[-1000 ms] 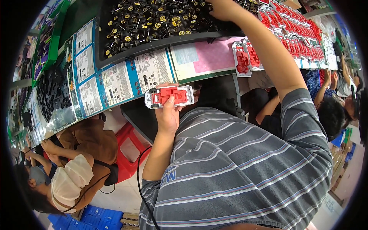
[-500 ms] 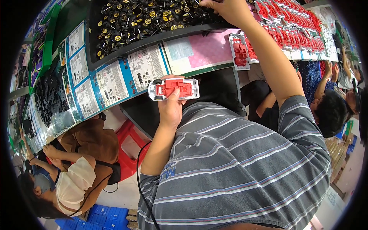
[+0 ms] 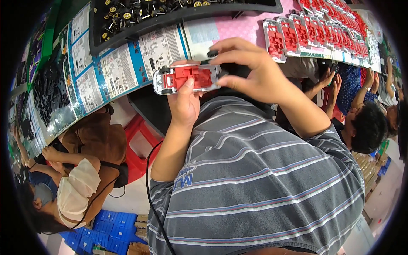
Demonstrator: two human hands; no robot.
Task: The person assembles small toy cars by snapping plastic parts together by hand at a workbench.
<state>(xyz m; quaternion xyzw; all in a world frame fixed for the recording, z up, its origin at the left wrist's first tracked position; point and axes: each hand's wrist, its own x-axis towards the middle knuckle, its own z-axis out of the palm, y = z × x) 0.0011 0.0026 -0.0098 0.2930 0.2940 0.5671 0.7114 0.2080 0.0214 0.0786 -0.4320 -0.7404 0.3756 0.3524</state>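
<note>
My left hand [image 3: 185,102] grips a toy car body [image 3: 199,75], its red inner side facing up within a white shell and my thumb lying on the red part. Black wheels [image 3: 165,70] sit at the car's left end. At the other end, my right hand [image 3: 255,70] pinches a wheel-and-axle set between thumb and fingers; one black wheel [image 3: 212,53] shows by the fingertips. A second dark wheel is partly hidden by the thumb, and the axle is hard to make out.
A black tray [image 3: 187,15] of wheel sets with yellow hubs stands ahead. Rows of red and white car bodies [image 3: 275,40] line the table at right. Black parts [image 3: 53,95] are heaped at left. People sit on both sides, with a red stool [image 3: 142,146] at left.
My right hand has come back from the tray to the car's right end, bringing a wheel set. My left hand and the car have shifted slightly left and up in view.
</note>
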